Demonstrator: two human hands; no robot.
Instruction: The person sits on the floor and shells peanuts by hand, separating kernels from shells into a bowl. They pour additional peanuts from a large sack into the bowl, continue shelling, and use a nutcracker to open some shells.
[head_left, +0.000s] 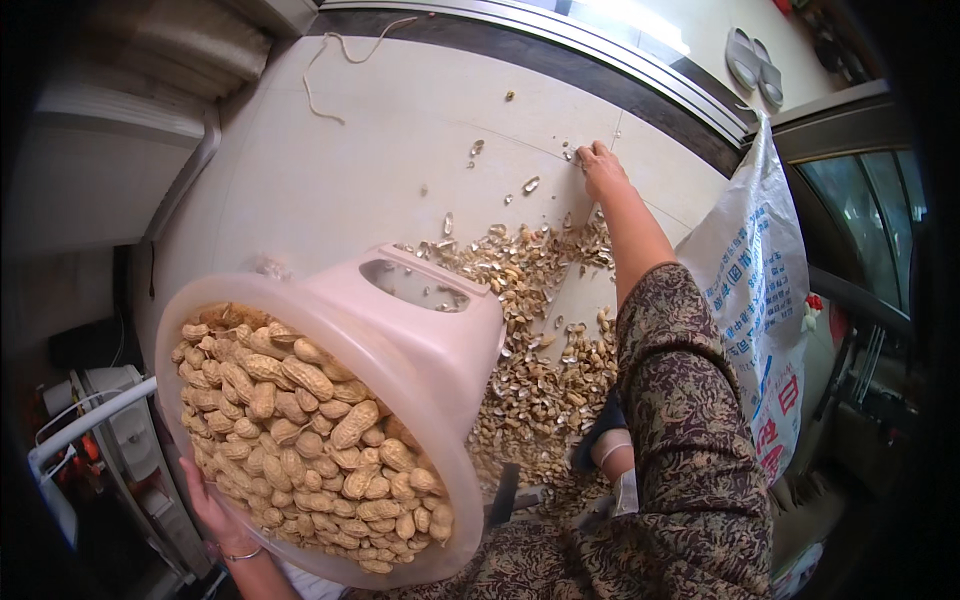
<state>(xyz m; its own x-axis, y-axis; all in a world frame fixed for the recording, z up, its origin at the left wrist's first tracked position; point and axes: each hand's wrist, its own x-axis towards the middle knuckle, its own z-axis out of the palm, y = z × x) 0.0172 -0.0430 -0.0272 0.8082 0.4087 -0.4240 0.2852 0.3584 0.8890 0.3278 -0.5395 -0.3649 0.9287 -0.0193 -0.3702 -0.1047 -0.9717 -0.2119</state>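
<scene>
A pale pink plastic basin (461, 465), filled with unshelled peanuts (300, 442), tilts at the lower left. My left hand (214, 506) holds its outer wall near the rim, the fingers partly hidden behind it. The basin is beside or against an upturned pink plastic stool (450, 352) with an oval opening; their contact is hidden. My right hand (600, 169) reaches down to the tiled floor at upper right, fingertips by a few shell bits (568, 152); whether it pinches any cannot be told. Broken peanut shells (525, 390) lie heaped on the floor between the stool and my right arm.
A white woven sack (757, 300) with printing stands right of my arm. Behind are a metal door track (600, 56) and grey slippers (754, 67). A cord (309, 86) lies on the floor at upper left. A metal-framed rack (97, 420) stands at the left.
</scene>
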